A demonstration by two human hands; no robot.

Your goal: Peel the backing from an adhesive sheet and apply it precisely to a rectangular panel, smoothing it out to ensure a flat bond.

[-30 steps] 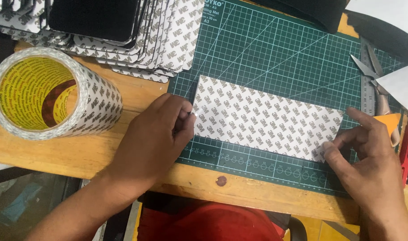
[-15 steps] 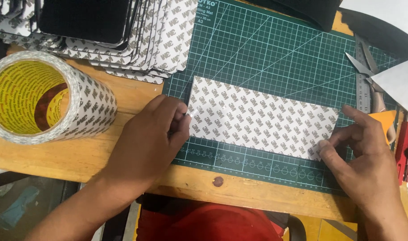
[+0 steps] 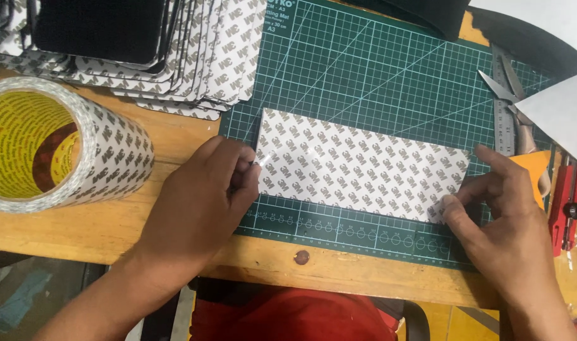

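We have 1 view, from a camera worn on the head, looking steeply down and close onto the green cutting mat (image 3: pixel 389 82) at the wooden table's (image 3: pixel 174 136) near edge. Our own lap shows at the bottom; nothing is shared with another view.

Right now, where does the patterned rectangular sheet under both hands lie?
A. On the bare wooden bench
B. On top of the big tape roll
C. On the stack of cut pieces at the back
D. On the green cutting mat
D: the patterned sheet lies flat on the green cutting mat, with the left hand at its left end and the right hand at its lower right corner.
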